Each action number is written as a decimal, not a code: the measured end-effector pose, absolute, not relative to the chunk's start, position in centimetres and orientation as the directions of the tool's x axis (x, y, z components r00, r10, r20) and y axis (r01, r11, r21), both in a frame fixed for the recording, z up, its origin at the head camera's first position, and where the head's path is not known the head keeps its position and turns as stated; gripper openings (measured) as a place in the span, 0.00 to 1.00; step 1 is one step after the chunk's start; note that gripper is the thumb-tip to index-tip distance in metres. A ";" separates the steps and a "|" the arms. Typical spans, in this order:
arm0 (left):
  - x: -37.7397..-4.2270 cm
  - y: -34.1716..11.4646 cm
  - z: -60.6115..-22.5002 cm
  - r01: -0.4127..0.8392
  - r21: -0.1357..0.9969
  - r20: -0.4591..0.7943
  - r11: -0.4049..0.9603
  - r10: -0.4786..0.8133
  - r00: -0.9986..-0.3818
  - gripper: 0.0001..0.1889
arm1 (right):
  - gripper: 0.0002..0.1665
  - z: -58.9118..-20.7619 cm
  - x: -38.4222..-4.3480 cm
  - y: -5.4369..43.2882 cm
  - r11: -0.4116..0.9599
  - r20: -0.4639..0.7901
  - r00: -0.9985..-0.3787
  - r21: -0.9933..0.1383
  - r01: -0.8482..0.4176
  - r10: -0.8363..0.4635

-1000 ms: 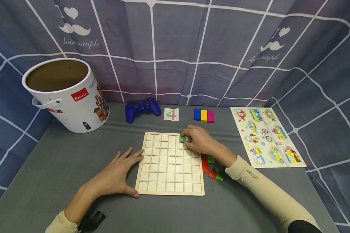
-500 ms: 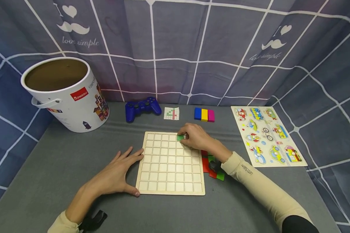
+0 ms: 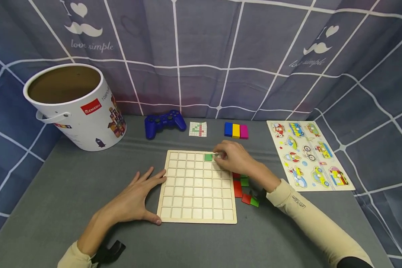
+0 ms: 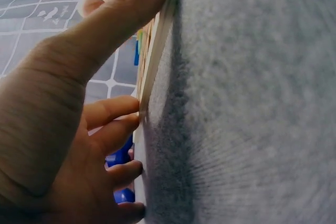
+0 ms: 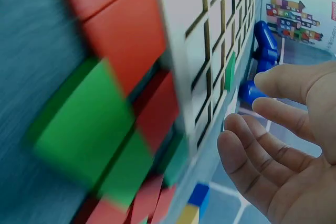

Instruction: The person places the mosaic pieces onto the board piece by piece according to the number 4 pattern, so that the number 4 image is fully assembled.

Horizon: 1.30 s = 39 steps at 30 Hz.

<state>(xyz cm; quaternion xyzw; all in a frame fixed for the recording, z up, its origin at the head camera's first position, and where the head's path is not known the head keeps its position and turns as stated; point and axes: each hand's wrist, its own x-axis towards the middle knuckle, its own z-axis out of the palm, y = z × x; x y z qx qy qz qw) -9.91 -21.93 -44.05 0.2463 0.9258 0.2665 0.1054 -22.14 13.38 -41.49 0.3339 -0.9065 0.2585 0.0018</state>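
On the grey bench (image 3: 70,193) I saw the wooden grid board (image 3: 197,188) lying flat at the centre, with one green tile (image 3: 208,157) seated in a cell of its far row, toward 12 o'clock. My right grip (image 3: 233,159) hovered just at 3 o'clock of that tile, fingers loose and holding nothing, as the right wrist view confirmed. My left grip (image 3: 134,199) lay flat at the board's 9 o'clock edge, straight fingers (image 4: 113,113) and thumb touching the rim. A heap of red and green tiles (image 3: 244,190) sat against the board's 3 o'clock side. Farther off toward 12 o'clock stood a blue gamepad (image 3: 164,122), a small pattern card (image 3: 198,129) and a blue-yellow-pink block row (image 3: 236,130); a white bucket (image 3: 77,108) stood at 10 o'clock and a vehicle puzzle (image 3: 308,156) at 2 o'clock
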 end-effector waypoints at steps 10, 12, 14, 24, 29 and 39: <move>-9.4 -22.2 -43.3 0.381 0.517 -0.091 0.766 0.492 -0.866 0.65 | 0.11 -40.8 -20.7 18.1 0.717 0.133 -0.821 -0.422 -0.554 -0.556; -9.3 -22.3 -43.3 0.380 0.509 -0.095 0.772 0.489 -0.867 0.65 | 0.12 -40.8 -20.4 19.0 0.721 0.134 -0.822 -0.418 -0.553 -0.553; -9.3 -22.4 -43.3 0.377 0.507 -0.097 0.775 0.486 -0.869 0.66 | 0.12 -40.8 -20.2 19.8 0.726 0.136 -0.826 -0.416 -0.548 -0.546; -9.6 -21.9 -43.5 0.397 0.510 -0.092 0.763 0.507 -0.857 0.65 | 0.12 -41.7 -19.5 23.3 0.767 0.116 -0.844 -0.367 -0.526 -0.523; -9.8 -21.7 -43.5 0.398 0.512 -0.098 0.762 0.512 -0.854 0.65 | 0.12 -42.5 -19.9 23.9 0.794 0.100 -0.869 -0.367 -0.485 -0.484; -10.3 -21.4 -43.6 0.406 0.516 -0.090 0.754 0.519 -0.850 0.66 | 0.11 -42.2 -19.7 23.4 0.793 0.132 -0.869 -0.361 -0.490 -0.476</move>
